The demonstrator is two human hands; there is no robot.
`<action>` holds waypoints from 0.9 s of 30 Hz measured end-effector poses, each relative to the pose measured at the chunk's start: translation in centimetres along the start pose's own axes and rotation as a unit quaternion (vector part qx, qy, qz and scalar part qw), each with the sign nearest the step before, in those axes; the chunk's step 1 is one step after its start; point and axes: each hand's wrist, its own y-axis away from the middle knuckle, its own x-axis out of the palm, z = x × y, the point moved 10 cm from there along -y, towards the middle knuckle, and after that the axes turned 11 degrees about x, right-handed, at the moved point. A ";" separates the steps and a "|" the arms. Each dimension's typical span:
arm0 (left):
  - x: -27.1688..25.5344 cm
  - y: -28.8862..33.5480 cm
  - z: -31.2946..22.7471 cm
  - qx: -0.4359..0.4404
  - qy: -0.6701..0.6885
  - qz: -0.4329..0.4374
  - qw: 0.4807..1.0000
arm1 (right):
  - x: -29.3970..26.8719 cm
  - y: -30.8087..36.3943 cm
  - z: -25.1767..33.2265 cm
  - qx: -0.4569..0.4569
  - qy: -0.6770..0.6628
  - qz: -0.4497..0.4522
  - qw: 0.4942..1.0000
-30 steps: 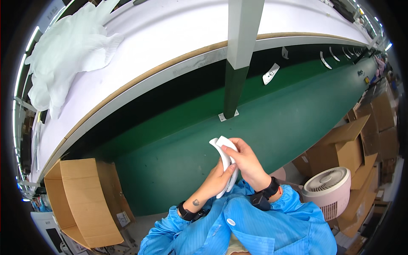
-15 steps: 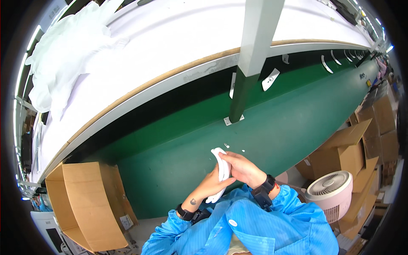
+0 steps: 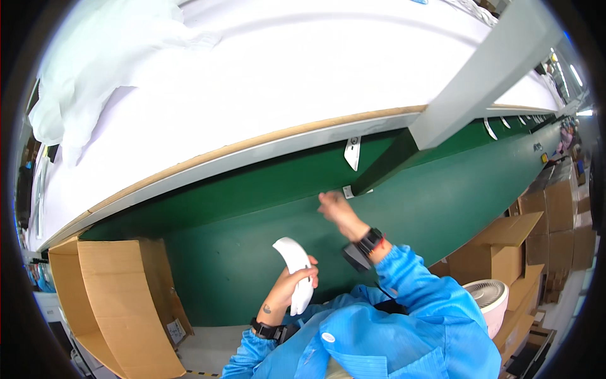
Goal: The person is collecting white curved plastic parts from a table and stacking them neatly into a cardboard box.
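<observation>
Bright, even overhead light. White bench (image 3: 265,82) top at 12 o'clock is near blown out, with little detail. Soft shadow under the bench edge falls on the green panel (image 3: 252,252). Strong fisheye bend; black vignette rings the frame. Right hand (image 3: 334,208) slightly motion-blurred; centre otherwise sharp, rim soft.

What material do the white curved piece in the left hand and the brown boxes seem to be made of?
The white curved piece looks like smooth moulded plastic or foam: matt, evenly white, keeping its bend; I cannot tell which. The brown boxes look like corrugated cardboard: dull brown, with folded flaps.
</observation>
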 end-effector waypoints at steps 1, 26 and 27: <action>-0.9 0.4 -0.6 0.009 -0.010 -0.017 1.000 | -2.8 -1.9 3.0 -0.134 0.124 -0.161 0.970; -7.5 6.4 -4.4 0.108 -0.031 -0.233 0.966 | 3.6 5.0 2.3 -0.046 -0.184 0.147 0.971; -6.8 6.5 -4.4 0.104 -0.026 -0.240 0.965 | 4.6 7.6 2.0 -0.037 -0.198 0.178 0.963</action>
